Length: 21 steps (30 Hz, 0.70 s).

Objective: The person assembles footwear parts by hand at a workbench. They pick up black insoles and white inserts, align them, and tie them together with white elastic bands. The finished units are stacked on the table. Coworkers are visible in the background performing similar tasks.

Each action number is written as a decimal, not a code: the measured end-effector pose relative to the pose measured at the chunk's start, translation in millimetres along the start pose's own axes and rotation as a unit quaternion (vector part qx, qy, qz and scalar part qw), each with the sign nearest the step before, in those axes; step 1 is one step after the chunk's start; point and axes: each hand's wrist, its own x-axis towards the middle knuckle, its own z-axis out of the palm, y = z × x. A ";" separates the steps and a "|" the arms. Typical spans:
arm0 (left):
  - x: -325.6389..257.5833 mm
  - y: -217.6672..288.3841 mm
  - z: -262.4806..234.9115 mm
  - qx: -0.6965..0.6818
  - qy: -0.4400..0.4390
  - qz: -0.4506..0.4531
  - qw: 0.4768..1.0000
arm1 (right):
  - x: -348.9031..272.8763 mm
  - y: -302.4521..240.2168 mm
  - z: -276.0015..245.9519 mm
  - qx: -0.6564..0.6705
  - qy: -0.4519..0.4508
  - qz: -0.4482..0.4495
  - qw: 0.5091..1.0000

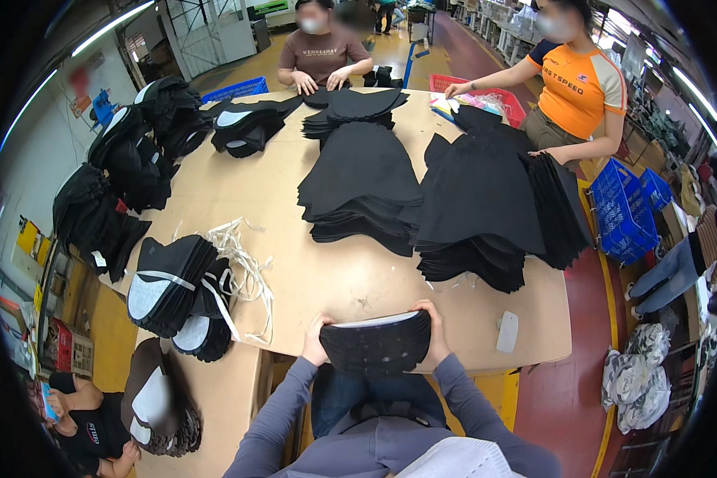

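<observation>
I hold a thick stack of black fabric pieces (377, 345) upright against the near edge of the tan table (334, 275). A white layer shows along the stack's top. My left hand (316, 338) grips its left end and my right hand (434, 328) grips its right end. Both grey sleeves come up from the lower edge. Larger piles of black cut pieces (362, 185) lie beyond, in the table's middle and right (486, 207).
Tied bundles of black and white pieces (170, 285) with white straps (243, 267) lie at the left. A small white object (507, 331) rests right of my hands. Two people work at the far side. Blue crates (623, 209) stand on the right, and another person sits at the lower left.
</observation>
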 end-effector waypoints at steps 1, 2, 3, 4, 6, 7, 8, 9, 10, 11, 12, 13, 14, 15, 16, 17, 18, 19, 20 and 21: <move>-1.3 1.3 -2.1 0.001 -0.005 -0.007 1.000 | 1.4 4.6 -1.0 0.024 -0.007 0.009 1.000; -3.3 3.3 -4.2 0.002 -0.010 -0.014 1.000 | -3.1 7.1 -2.3 0.000 -0.021 -0.001 1.000; -5.5 4.3 -3.9 0.002 -0.015 -0.022 1.000 | -11.7 8.3 -2.8 0.008 -0.008 0.006 1.000; -15.3 1.2 8.3 -0.053 0.073 0.021 0.996 | -15.3 8.6 1.3 0.019 0.002 0.008 1.000; -4.0 46.1 -2.6 -0.034 0.034 0.054 0.997 | -11.5 0.3 -3.3 0.026 -0.008 0.000 1.000; -10.8 42.8 -5.0 -0.036 0.028 0.040 0.998 | -8.7 -6.7 -1.8 0.036 -0.018 -0.005 0.999; -19.6 28.1 -4.9 -0.061 0.015 0.009 0.998 | -6.7 -3.9 -2.4 0.033 -0.038 -0.008 0.999; -26.3 13.3 -3.8 -0.086 0.003 -0.021 0.996 | -5.2 -1.2 -2.4 0.031 -0.058 -0.011 0.998; -27.7 8.9 -1.4 -0.118 0.010 -0.076 0.990 | -1.7 -17.1 3.0 -0.031 -0.043 -0.028 0.998; -26.2 8.5 -2.0 -0.115 -0.006 -0.076 0.990 | 3.5 -22.0 0.9 0.001 -0.063 0.015 0.998; -24.8 7.3 -5.4 -0.112 -0.022 -0.076 0.991 | 8.3 -25.3 -1.1 0.033 -0.085 0.057 0.994; -26.1 6.8 -6.5 -0.111 -0.038 -0.078 0.990 | 9.6 -27.6 -5.3 0.063 -0.105 0.101 0.987; -26.2 10.7 -6.7 -0.121 -0.040 -0.133 0.983 | 8.4 -17.7 -11.5 -0.044 -0.120 0.064 0.990; -32.6 19.3 -4.6 -0.107 -0.041 -0.157 0.981 | 0.7 3.1 -12.1 0.002 -0.082 0.086 0.993; -35.1 42.8 -9.0 -0.087 -0.040 -0.179 0.979 | -2.7 4.4 -9.1 -0.020 -0.067 0.081 0.994; -35.4 59.4 -13.6 -0.068 -0.038 -0.196 0.977 | 0.3 0.3 -4.8 -0.043 -0.051 0.070 0.995; -39.2 62.9 -17.8 -0.079 -0.044 -0.186 0.978 | 4.9 -5.3 -3.0 0.002 -0.050 0.080 0.996; -49.0 56.8 -23.5 -0.175 -0.070 -0.197 0.962 | 7.7 -11.5 -1.7 0.048 -0.050 0.092 0.993; -59.5 49.3 -31.3 -0.294 -0.113 -0.199 0.928 | 9.7 -14.4 -0.8 0.093 -0.051 0.107 0.989; -65.6 42.5 -36.1 -0.408 -0.154 -0.197 0.878 | 15.3 -13.4 3.5 0.123 -0.042 0.108 0.986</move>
